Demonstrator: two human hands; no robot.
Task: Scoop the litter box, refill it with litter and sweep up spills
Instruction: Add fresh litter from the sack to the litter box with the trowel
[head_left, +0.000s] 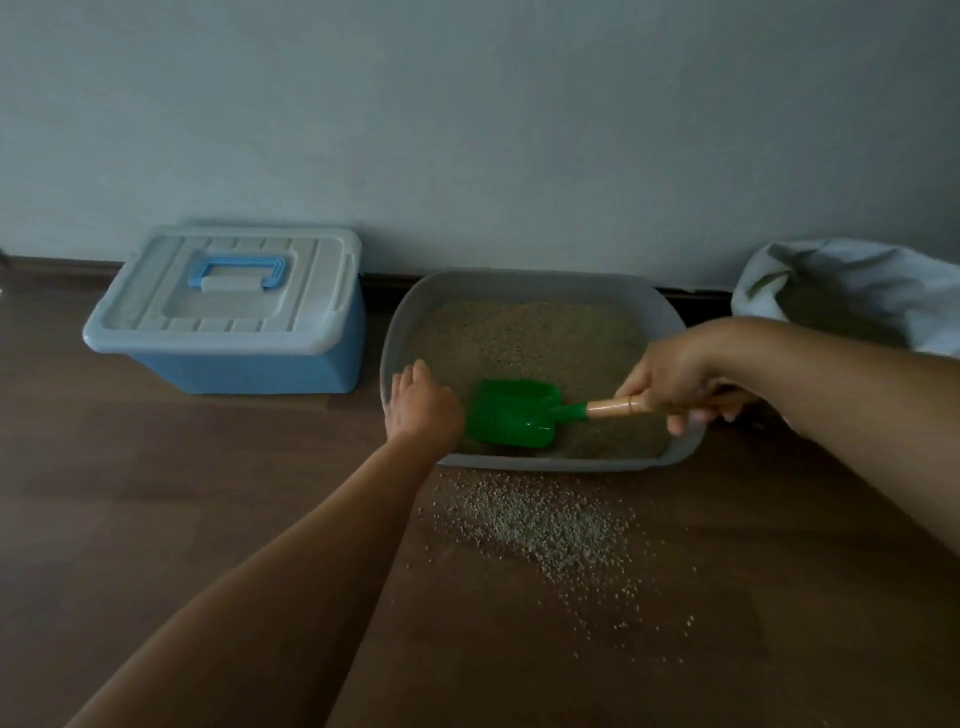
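A grey litter box (524, 283) full of beige litter stands on the floor against the wall. My right hand (680, 382) grips the wooden handle of a green scoop (511, 413), whose blade lies low over the litter at the box's near left. My left hand (423, 405) holds the box's near left rim, fingers curled over the edge. Spilled litter (540, 525) is scattered on the wooden floor just in front of the box.
A blue storage bin (228, 312) with a pale lid and blue handle stands left of the litter box. An open white bag (852, 291) sits at the right by the wall. Wooden floor stretches toward me.
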